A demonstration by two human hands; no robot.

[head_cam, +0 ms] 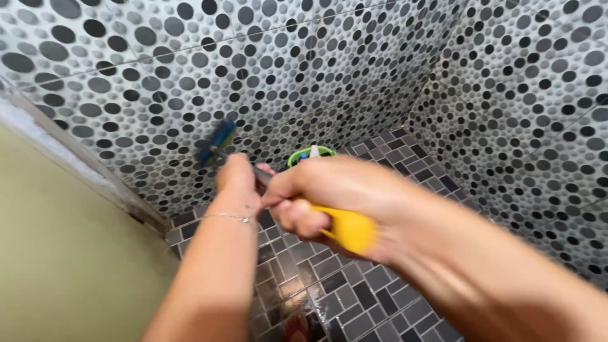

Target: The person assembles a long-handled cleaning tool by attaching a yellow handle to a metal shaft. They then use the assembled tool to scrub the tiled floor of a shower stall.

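Both my hands grip a long-handled scrub brush. My right hand [329, 196] is closed around its yellow handle end [351, 231], close to the camera. My left hand [237, 177] holds the grey shaft further along. A thin bracelet circles my left wrist. The blue brush head [218, 140] presses against the dotted tile wall [190, 76] just above the floor line.
A green basket [308, 154] with bottles stands in the far corner on the grey mosaic floor [380, 285]. Dotted tile walls meet at that corner. A pale green surface [57, 253] with a grey edge fills the left side.
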